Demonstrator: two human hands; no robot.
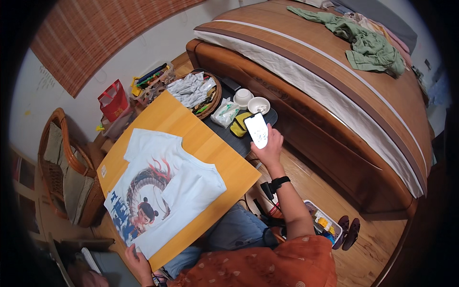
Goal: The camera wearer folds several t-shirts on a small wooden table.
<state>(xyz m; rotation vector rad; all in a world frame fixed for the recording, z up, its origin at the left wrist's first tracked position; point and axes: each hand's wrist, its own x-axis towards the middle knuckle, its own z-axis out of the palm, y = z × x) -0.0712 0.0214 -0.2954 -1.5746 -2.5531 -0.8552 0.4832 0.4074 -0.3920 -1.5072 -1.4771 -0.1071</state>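
My right hand holds a smartphone, its lit white screen facing up, above the edge of a dark side table. My left hand is at the near left corner of a yellow wooden board, by the hem of a white T-shirt. Something small and grey shows between its fingers, too small to name; whether the hand grips the hem is unclear. The shirt lies spread on the board, one side folded over, showing a printed cartoon figure, a dragon-like coil and blue lettering.
On the dark table are a wicker basket of wrapped packets, a tissue pack, a yellow pouch and two white bowls. A wooden bed stands beyond. A rattan chair is at left; slippers lie right.
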